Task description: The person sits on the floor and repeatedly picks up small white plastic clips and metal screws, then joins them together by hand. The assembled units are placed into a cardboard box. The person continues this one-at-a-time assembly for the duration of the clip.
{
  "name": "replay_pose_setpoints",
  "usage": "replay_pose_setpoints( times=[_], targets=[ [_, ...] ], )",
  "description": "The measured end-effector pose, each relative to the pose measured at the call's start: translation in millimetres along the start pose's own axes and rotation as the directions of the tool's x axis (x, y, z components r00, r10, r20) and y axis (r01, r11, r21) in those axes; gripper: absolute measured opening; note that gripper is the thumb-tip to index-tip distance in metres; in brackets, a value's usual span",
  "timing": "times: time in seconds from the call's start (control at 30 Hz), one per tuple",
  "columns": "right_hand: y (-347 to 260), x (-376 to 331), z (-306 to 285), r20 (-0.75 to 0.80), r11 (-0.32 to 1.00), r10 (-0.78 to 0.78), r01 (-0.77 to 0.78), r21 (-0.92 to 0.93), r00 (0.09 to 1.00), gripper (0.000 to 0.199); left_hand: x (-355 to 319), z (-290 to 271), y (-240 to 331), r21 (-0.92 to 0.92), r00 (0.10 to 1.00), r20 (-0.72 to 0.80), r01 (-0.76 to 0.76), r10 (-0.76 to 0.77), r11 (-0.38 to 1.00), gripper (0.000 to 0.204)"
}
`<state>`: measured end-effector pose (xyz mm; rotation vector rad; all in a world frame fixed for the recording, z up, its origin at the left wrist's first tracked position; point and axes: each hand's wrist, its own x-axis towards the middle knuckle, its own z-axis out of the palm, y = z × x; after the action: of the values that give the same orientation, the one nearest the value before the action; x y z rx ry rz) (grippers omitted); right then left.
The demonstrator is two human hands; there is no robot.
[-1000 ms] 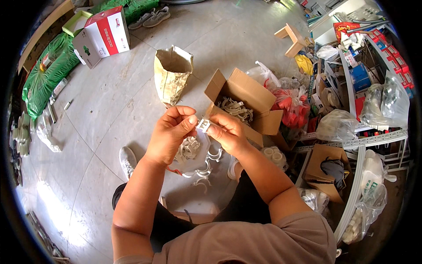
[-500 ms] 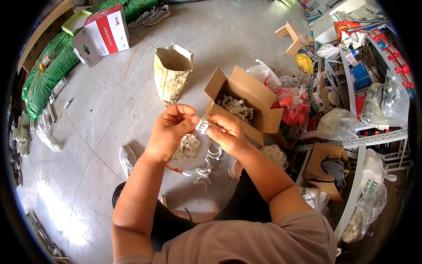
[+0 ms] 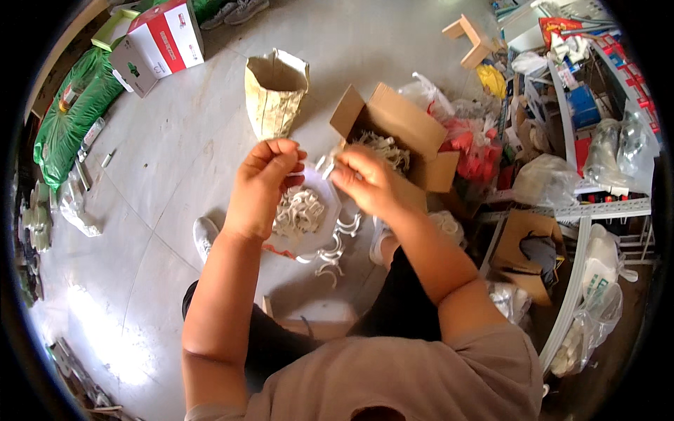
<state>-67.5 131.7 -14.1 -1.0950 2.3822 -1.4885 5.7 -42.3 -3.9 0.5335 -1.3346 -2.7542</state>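
Note:
My right hand (image 3: 368, 184) pinches a small white plastic pipe clip (image 3: 326, 166) between thumb and fingers, a little blurred. Just left of it, apart from the clip, my left hand (image 3: 267, 175) has its thumb and fingers drawn together; whatever may be in them is too small to make out. Below both hands is a pale, many-sided tray (image 3: 333, 203) holding a heap of white clips (image 3: 298, 210). Several white half-ring clips (image 3: 335, 247) lie in a curved row along the tray's right edge. An open cardboard box (image 3: 407, 119) with more whitish clips (image 3: 386, 151) stands beyond my right hand.
A yellowish paper sack (image 3: 272, 109) stands open beyond my left hand. Shelving with plastic bags (image 3: 544, 181) and a small carton (image 3: 523, 245) crowds the right. Green bags (image 3: 77, 116) and a white-and-red box (image 3: 165, 43) lie at far left. A wooden stool (image 3: 472, 42) is at the back.
My hands have moved apart and slightly up in the picture. The clip that was between both hands is now in the right hand only. The view has shifted slightly.

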Motion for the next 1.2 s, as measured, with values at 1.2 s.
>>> replay_pose_setpoints(
  times=[1.2],
  targets=[
    [223, -72, 209, 0.468, 0.615, 0.336, 0.185, -0.766, 0.817, 0.02, -20, -48, 38, -0.128, 0.978, -0.207, -0.049, 0.022, 0.991, 0.01]
  ],
)
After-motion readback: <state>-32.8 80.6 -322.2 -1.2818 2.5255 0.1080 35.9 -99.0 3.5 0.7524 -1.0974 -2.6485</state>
